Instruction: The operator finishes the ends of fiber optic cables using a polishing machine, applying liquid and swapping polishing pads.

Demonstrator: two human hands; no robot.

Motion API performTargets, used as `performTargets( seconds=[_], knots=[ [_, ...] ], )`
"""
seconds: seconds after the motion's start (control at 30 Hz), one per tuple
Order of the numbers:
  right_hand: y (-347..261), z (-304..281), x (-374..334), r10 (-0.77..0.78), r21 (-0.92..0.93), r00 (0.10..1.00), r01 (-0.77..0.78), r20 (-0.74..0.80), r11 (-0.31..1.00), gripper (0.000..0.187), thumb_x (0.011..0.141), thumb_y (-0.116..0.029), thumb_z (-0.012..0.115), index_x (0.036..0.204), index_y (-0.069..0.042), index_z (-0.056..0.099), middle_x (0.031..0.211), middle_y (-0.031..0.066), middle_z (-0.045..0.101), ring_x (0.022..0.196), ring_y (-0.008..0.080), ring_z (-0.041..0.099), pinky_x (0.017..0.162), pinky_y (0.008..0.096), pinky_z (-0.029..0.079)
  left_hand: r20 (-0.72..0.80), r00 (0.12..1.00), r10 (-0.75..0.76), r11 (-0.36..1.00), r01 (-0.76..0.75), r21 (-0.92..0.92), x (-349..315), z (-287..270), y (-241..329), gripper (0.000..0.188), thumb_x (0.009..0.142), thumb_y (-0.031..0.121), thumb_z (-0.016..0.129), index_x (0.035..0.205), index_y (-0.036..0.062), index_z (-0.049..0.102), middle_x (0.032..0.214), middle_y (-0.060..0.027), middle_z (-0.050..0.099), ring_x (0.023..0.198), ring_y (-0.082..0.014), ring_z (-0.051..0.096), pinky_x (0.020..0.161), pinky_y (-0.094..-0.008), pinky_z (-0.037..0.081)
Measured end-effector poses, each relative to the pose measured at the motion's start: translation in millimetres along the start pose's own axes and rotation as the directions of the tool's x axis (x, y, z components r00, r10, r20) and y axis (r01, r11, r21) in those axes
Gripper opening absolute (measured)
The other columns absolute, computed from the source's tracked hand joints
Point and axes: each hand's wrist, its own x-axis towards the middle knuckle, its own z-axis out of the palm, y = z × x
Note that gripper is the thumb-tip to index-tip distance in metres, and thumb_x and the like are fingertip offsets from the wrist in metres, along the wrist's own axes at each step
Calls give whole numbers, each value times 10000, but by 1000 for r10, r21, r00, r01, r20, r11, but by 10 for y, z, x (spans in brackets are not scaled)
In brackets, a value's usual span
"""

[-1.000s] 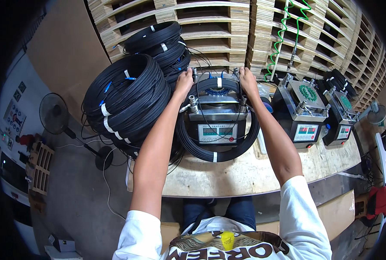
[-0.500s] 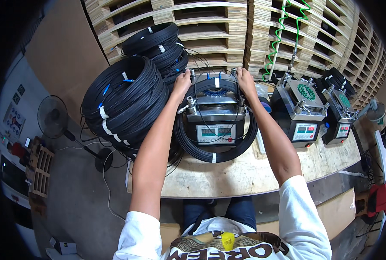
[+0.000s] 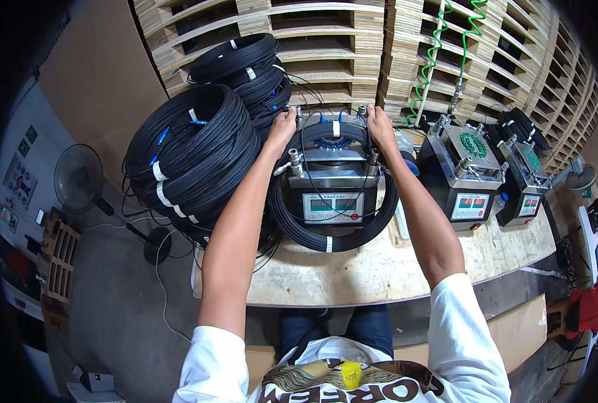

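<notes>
As arms reach fwd, hands – flanking mach.

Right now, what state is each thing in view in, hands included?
Central machine: display lit
Left hand: at that machine's rear left corner, grip unclear
Right hand: at its rear right corner, grip unclear
Cable coil on that machine: looped, banded
Cable stack: coiled, banded, piled
Next machine rightward: red digits lit
Farthest machine: red digits lit
Fan: upright, spinning unclear
</notes>
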Motion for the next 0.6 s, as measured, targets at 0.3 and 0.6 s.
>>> performTargets(
  seconds=[0.3,0.6],
  knots=[
    [73,49,41,34,-9,999,-34,27,999,613,1021,-488,354,983,76,591,967,325,610,994,496,579,861,489,446,-30,999,22,1000,-22,4,120,33,-92,633,1016,513,386,1272,-41,551,1169,-144,624,977,-241,586,941,-354,433],
    [156,33,85,-32,-14,999,32,9,999,544,1006,-398,388,974,80,648,946,363,602,986,525,577,894,536,463,-58,998,4,1000,-5,-14,-21,75,15,608,981,506,389,1063,-50,621,1008,-204,664,1018,-319,619,916,-398,440]
  ],
)
